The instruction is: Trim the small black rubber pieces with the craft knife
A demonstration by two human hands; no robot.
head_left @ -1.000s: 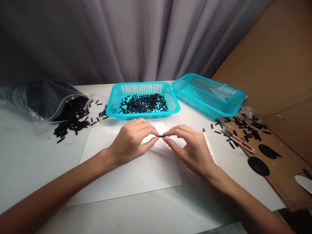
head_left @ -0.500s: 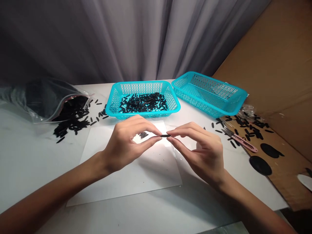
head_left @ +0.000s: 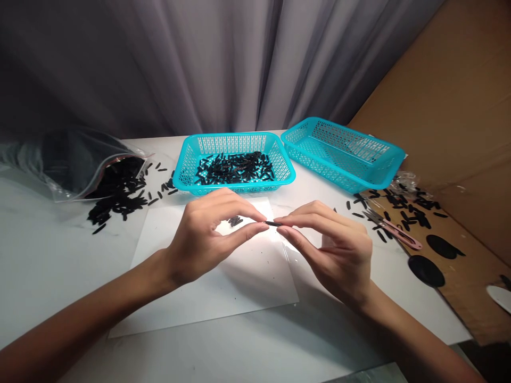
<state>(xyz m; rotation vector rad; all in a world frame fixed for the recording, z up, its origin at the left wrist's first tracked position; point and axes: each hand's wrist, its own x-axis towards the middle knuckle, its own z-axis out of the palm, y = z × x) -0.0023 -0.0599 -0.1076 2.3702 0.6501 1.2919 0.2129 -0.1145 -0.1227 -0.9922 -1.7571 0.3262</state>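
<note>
A small slim black piece (head_left: 273, 223) is pinched at its left end by my left hand (head_left: 211, 234) and at its right end by my right hand (head_left: 333, 242). It hangs above a white sheet (head_left: 191, 298), tilted slightly down to the right. On the sheet, behind my left fingers, lies a little pile of dark pieces (head_left: 235, 221). Beyond my hands stands a blue basket (head_left: 235, 189) holding many similar black pieces.
A second blue basket (head_left: 339, 178) stands at the back right. Black pieces spill from a clear bag (head_left: 72, 165) at the left. Pink-handled scissors (head_left: 403, 236), scattered black pieces and two black flat discs (head_left: 426, 271) lie at the right.
My right hand has shifted slightly right and down. The black piece has moved a little right and now tilts, where it was level before.
</note>
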